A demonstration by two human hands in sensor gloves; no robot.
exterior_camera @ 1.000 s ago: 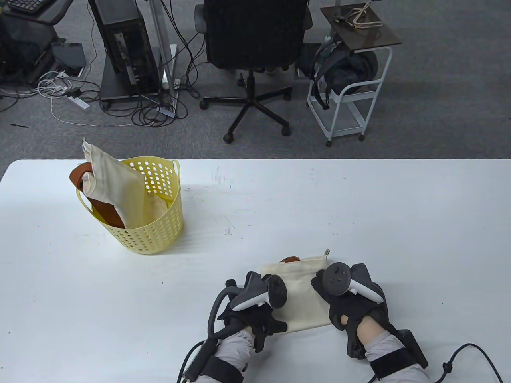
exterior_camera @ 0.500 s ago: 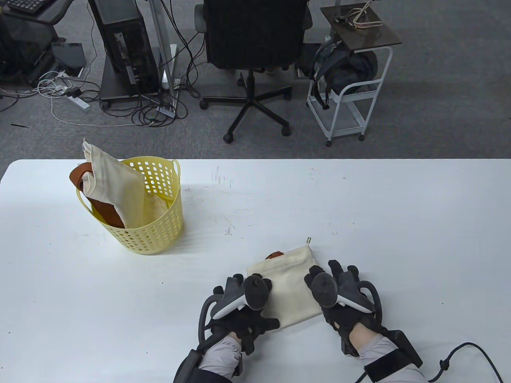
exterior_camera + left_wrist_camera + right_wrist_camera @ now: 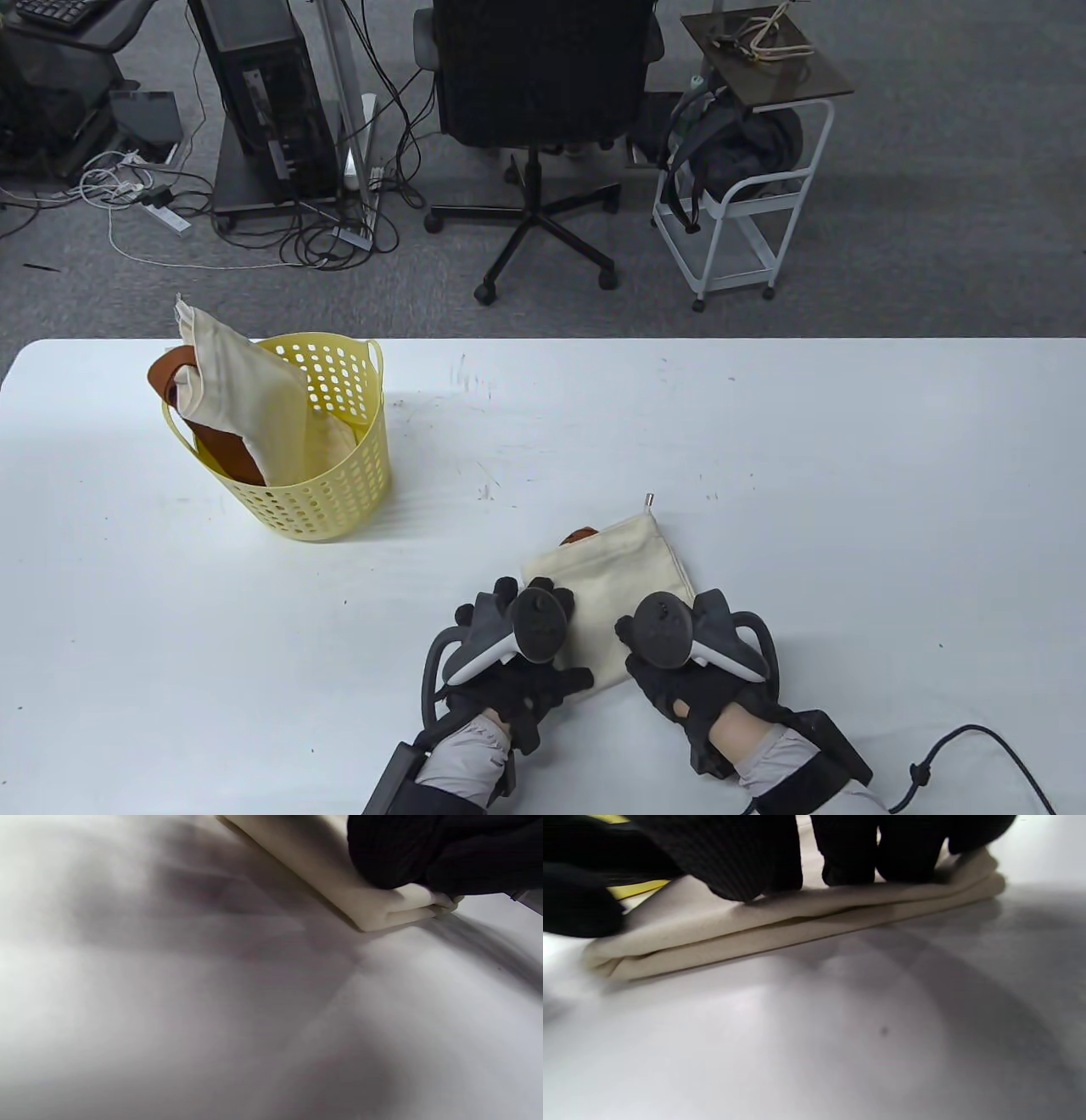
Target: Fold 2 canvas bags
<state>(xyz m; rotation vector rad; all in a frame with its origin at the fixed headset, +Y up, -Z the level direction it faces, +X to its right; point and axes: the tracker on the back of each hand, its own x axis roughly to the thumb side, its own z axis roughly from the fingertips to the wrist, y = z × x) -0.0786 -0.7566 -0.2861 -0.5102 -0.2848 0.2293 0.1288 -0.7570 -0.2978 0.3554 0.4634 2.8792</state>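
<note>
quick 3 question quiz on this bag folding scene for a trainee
1. True or false: both hands rest on the folded canvas bag on the table.
2. Where is the second canvas bag? A) on the chair B) in the yellow basket C) under the folded one
3. Fill in: in the right wrist view, the right hand's fingers press on the bag's ____ layer.

Key: 1 true: left hand, right hand. 2 B. 3 top.

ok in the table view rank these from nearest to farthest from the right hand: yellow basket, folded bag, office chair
1. Folded bag: under the right hand, touching it.
2. Yellow basket: far left on the table.
3. Office chair: on the floor beyond the table.
</note>
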